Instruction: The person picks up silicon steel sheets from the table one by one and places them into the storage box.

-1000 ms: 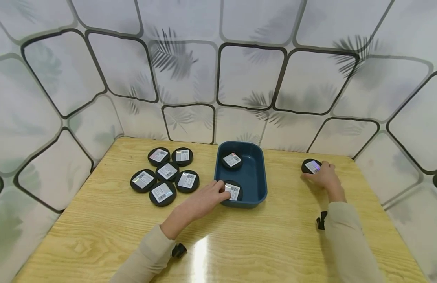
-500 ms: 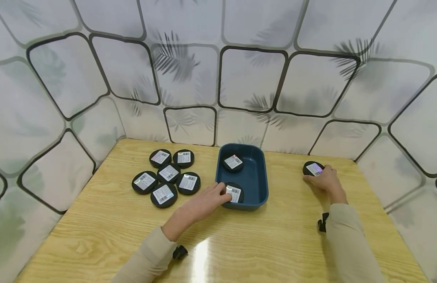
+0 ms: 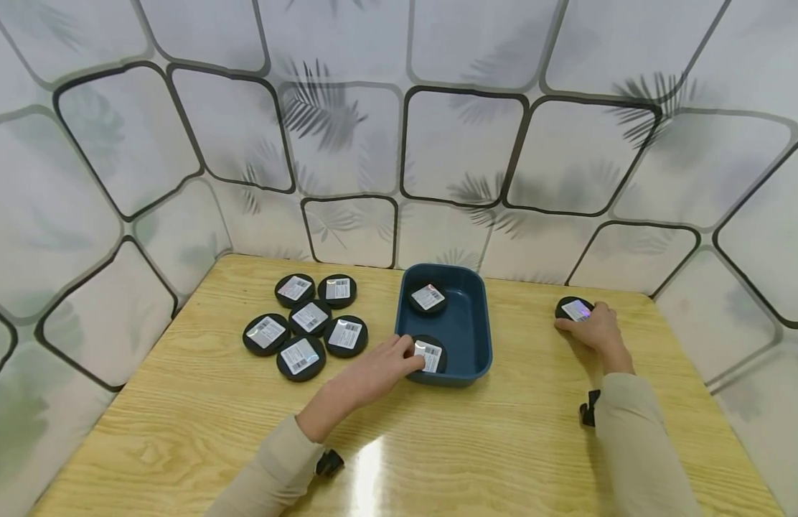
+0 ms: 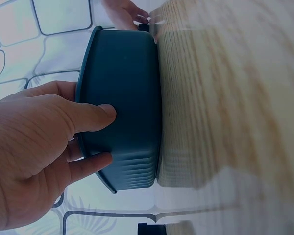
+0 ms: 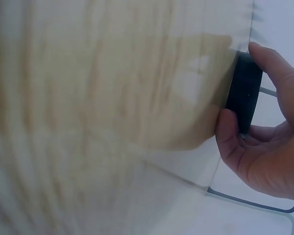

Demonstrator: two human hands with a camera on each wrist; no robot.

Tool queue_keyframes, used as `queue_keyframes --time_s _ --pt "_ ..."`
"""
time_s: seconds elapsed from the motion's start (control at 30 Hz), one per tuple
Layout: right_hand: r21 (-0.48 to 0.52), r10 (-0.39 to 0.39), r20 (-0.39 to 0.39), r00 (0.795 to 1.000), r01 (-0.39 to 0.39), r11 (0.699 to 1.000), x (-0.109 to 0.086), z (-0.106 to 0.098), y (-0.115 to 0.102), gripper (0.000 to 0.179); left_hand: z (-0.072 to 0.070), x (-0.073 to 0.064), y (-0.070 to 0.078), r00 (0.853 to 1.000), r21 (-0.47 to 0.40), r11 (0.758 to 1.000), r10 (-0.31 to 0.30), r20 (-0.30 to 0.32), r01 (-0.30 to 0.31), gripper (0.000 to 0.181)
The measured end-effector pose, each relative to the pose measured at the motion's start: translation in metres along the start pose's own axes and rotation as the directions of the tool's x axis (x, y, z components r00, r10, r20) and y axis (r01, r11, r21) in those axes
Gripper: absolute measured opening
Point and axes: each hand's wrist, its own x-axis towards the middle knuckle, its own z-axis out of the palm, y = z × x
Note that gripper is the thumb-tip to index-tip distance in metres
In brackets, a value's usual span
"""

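A dark blue plastic bin (image 3: 474, 337) stands on the wooden table in the head view. At its near left corner my left hand (image 3: 381, 368) grips the rim; in the left wrist view the thumb (image 4: 95, 117) lies against the outer wall and other fingers reach behind the rim. Inside the bin are a flat black round disc (image 3: 428, 297) with a white barcode label, at the back, and a similar disc (image 3: 431, 355) beside my left fingers. Far to the right, my right hand (image 3: 595, 329) holds another black disc (image 5: 244, 90) by its edges, thumb and fingers on opposite sides.
Several more labelled black discs (image 3: 300, 357) lie grouped on the table left of the bin. Behind the wooden table (image 3: 502, 445) rises a patterned fabric wall (image 3: 463, 143), which also closes both sides. Black straps (image 3: 329, 463) sit at the wrists.
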Motion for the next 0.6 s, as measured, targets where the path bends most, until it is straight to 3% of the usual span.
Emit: queue_keyframes --time_s 0.37,0.6 --pt "0.036 0.021 -0.126 0.992 -0.016 0.999 -0.002 0.0076 0.0007 0.091 -0.0002 0.0005 0.0006 1.0 0.003 1.0 -0.004 -0.001 0.004 0.02" --pt "0.05 0.028 -0.152 0.988 -0.021 0.999 -0.0023 0.01 0.0008 0.09 0.0004 0.0001 0.0005 1.0 0.011 1.0 -0.008 0.004 0.008 0.019"
